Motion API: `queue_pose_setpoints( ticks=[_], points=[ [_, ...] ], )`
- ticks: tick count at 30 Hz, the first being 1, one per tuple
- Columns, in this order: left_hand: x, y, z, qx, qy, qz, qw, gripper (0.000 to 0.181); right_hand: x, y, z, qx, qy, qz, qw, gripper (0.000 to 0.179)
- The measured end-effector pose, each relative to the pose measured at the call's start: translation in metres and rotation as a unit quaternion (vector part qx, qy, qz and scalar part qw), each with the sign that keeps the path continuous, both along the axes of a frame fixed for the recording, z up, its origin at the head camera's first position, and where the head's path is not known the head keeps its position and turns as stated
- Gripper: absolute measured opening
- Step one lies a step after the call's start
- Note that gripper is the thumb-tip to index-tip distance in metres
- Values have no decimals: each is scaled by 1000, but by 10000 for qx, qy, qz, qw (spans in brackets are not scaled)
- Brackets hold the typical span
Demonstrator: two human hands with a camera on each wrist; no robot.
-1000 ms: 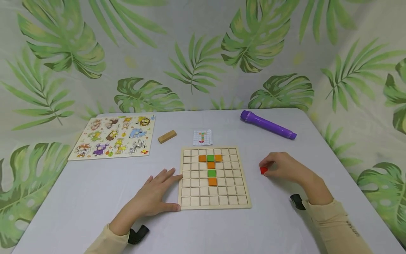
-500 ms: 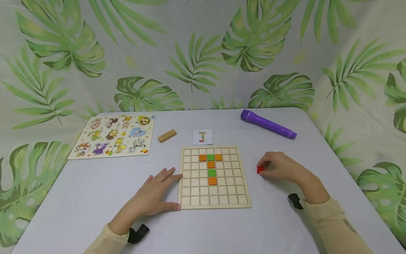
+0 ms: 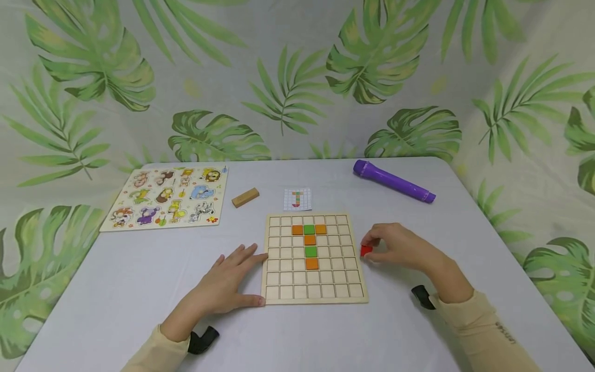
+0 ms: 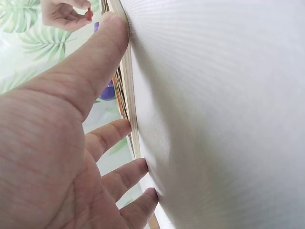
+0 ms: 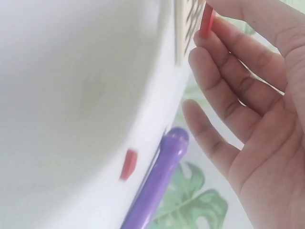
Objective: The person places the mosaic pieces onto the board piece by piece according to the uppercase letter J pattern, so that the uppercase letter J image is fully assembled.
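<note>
In the head view a wooden grid board (image 3: 283,292) lies mid-table. Orange and green square tiles on it form a T shape, including an orange tile (image 3: 312,263) at its lower end. My left hand (image 3: 224,284) rests at the board's left edge, fingers spread, its thumb near the lower left corner. Just past the right edge, my right hand (image 3: 403,248) pinches a small red tile (image 3: 366,250) between thumb and fingertips. The right wrist view shows that red tile (image 5: 206,21) edge-on. Another red piece (image 5: 128,164) lies on the table there, behind the hand.
Behind the board lies a small grid card (image 3: 297,199) with a coloured pattern. A wooden block (image 3: 245,198) is left of the card, beside an animal puzzle board (image 3: 165,199). A purple toy microphone (image 3: 394,182) lies at the back right.
My right hand has carried the red tile leftward, from a spot out on the table to close beside the board's right edge. The left hand stays put.
</note>
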State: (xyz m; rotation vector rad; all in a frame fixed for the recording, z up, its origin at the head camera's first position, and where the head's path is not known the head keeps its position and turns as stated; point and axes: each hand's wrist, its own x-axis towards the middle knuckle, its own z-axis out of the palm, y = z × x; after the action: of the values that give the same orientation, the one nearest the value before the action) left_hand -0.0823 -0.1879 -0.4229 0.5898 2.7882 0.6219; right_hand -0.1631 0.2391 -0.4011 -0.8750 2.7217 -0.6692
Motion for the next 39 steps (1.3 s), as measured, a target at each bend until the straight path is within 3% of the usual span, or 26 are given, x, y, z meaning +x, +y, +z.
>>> queue_pose_setpoints(
  ticks=[11,20,29,34,39],
  points=[
    [0,0,0,-5,8,-11,10000,95,13,-34,6,14,-52,412,9991,15],
    [0,0,1,-26,-28,-2,10000,95,18,-62,-1,52,-37,854,9963,14],
    [-1,0,0,-60,17,-4,10000,95,17,-87,-6,195,693,1630,9840,16],
    [-1,-1,1,-27,-11,4,10000,95,16,-98,-8,309,901,1807,9789,16],
    [-1,-1,0,-38,-32,9,10000,95,17,-103,-8,343,829,1823,9791,16]
  ],
)
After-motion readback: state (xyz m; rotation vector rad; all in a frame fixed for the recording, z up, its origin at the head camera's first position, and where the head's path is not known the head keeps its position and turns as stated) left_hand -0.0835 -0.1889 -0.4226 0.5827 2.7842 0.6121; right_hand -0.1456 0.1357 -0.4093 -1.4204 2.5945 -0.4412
